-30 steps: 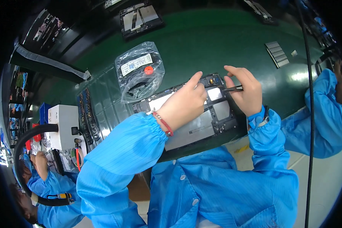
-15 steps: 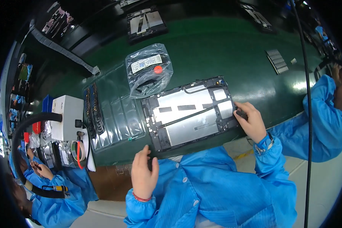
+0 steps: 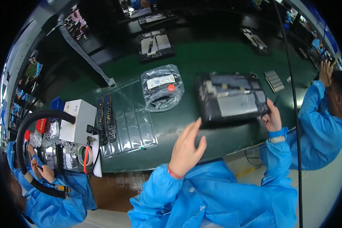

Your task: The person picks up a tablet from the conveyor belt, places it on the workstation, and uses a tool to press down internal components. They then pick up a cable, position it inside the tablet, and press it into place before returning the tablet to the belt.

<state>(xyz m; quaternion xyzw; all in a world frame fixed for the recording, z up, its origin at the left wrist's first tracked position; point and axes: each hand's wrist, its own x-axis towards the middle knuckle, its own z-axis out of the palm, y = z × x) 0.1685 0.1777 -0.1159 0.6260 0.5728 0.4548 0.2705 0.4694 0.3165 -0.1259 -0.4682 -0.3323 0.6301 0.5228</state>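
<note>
An opened tablet [image 3: 235, 100], black-framed with silver battery panels showing, is at the right of the green bench, blurred by motion. My right hand [image 3: 272, 117] is closed on its near right corner. A thin dark stick-like tool [image 3: 276, 100] juts up beside those fingers; its lower part is hidden. My left hand [image 3: 188, 146] holds nothing, its fingers stretched toward the tablet's near left corner and apart from it.
Left of the tablet lie a clear plastic bag [image 3: 162, 102] with a label and red dot, and a clear tray [image 3: 135, 129] holding dark cable strips. A white box [image 3: 78, 117] with a black hose stands farther left. Co-workers sit at both sides. A black cord [image 3: 292, 95] hangs at right.
The tablet has shifted right and away from me with my right hand. My left hand has moved right and forward, its fingers stretching out. The view has also shifted.
</note>
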